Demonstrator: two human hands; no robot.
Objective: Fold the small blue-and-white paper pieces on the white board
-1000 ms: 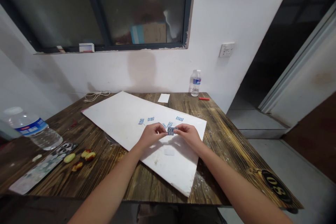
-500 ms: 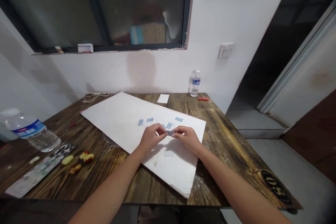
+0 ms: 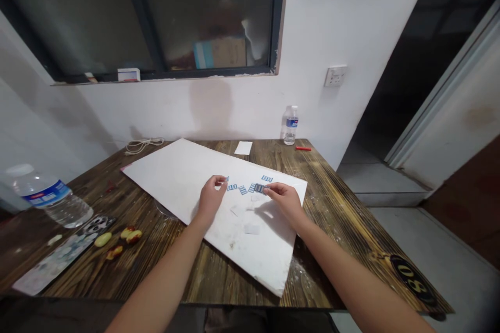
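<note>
On the white foam board (image 3: pixel 175 177), the right hand (image 3: pixel 287 203) pinches a blue-printed strip (image 3: pixel 258 188) between narrowly closed fingers beside a row of strips (image 3: pixel 242 190), while the left hand (image 3: pixel 211 199) rests its near-closed fingertips (image 3: pixel 222 179) at the row's left end, any grip unclear.

Rough dark-stained wood tabletop (image 3: pixel 332 234), grain raised; matt white foam board (image 3: pixel 175 177); small blue-printed strips (image 3: pixel 242 190), matt, paper-looking.

"08" on blk disc (image 3: pixel 412 279), wood tbl corner (image 3: pixel 385 260)
</note>
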